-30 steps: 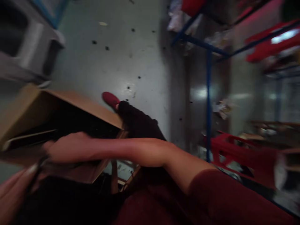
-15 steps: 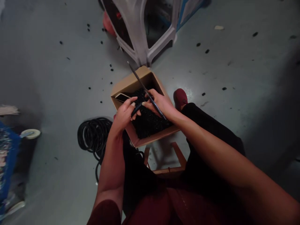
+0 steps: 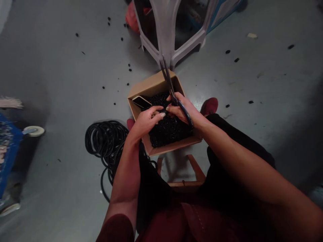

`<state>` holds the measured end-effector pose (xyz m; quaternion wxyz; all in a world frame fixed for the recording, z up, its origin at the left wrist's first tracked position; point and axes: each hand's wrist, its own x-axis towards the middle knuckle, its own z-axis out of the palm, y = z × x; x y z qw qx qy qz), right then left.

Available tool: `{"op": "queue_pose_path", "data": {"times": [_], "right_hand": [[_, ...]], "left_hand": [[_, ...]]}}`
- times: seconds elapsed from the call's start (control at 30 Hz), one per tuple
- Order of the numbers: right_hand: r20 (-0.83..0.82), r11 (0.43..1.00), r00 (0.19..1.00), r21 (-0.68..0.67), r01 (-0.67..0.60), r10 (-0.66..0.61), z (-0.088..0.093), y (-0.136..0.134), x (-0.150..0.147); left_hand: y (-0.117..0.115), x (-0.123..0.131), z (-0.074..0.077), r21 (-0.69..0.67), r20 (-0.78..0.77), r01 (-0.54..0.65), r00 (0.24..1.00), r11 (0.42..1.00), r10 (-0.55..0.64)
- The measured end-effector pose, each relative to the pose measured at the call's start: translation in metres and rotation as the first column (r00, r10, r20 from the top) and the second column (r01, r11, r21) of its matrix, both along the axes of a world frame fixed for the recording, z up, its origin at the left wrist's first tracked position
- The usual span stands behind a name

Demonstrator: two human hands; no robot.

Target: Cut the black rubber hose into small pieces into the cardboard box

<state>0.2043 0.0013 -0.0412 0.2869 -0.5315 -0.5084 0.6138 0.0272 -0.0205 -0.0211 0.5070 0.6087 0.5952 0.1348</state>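
My right hand is shut on the dark handles of long scissors, whose blades point up past the far wall of a cardboard box. My left hand sits just beside it, its fingers pinching a short black piece, possibly rubber cord. Both hands are over a heap of small black rubber pieces filling the box. A smartphone lies against the box's left wall. The box rests in front of my lap, its near part partly hidden by my left forearm.
A coil of black rubber cord lies on the grey floor left of the box. Small black bits are scattered across the floor. A white plastic stool stands beyond the box, a low wooden stool is beneath me, and a blue crate is at far left.
The view has swung from a blurred sideways tilt to looking down at the box. The scissors have turned more upright, and my hands have moved closer together.
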Motion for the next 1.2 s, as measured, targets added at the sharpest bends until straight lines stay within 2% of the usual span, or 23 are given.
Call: {"op": "queue_pose_path", "data": {"times": [0.07, 0.17, 0.33, 0.47, 0.63, 0.97, 1.2], "right_hand": [[-0.007, 0.999, 0.999, -0.017, 0.044, -0.045, 0.002, 0.002, 0.002], [0.010, 0.995, 0.996, -0.039, 0.093, -0.093, 0.002, 0.004, 0.004], [0.043, 0.994, 0.994, 0.002, 0.105, -0.105, -0.006, 0.006, 0.003], [0.171, 0.994, 0.981, 0.084, 0.077, -0.090, -0.022, 0.002, 0.001], [0.305, 0.993, 0.952, 0.096, -0.063, 0.031, -0.033, -0.013, -0.009], [0.222, 0.973, 0.953, 0.058, -0.222, 0.204, -0.009, -0.022, -0.023], [0.249, 0.955, 0.939, 0.116, -0.272, 0.238, -0.013, -0.026, -0.024]], "left_hand": [[-0.001, -0.002, 0.004, 0.056, -0.092, 0.068, 0.994, 0.996, -0.062], [-0.002, -0.003, 0.006, 0.127, -0.153, 0.053, 0.988, 0.991, -0.034], [0.002, -0.011, 0.004, 0.245, -0.068, -0.086, 0.992, 0.966, 0.106], [0.004, -0.028, 0.006, 0.291, -0.017, -0.251, 0.963, 0.923, 0.268], [0.006, -0.046, 0.008, 0.278, 0.046, -0.379, 0.923, 0.883, 0.381], [0.012, -0.055, 0.003, 0.252, 0.123, -0.472, 0.882, 0.845, 0.455], [0.018, -0.045, 0.004, 0.137, 0.236, -0.509, 0.850, 0.850, 0.471]]}}
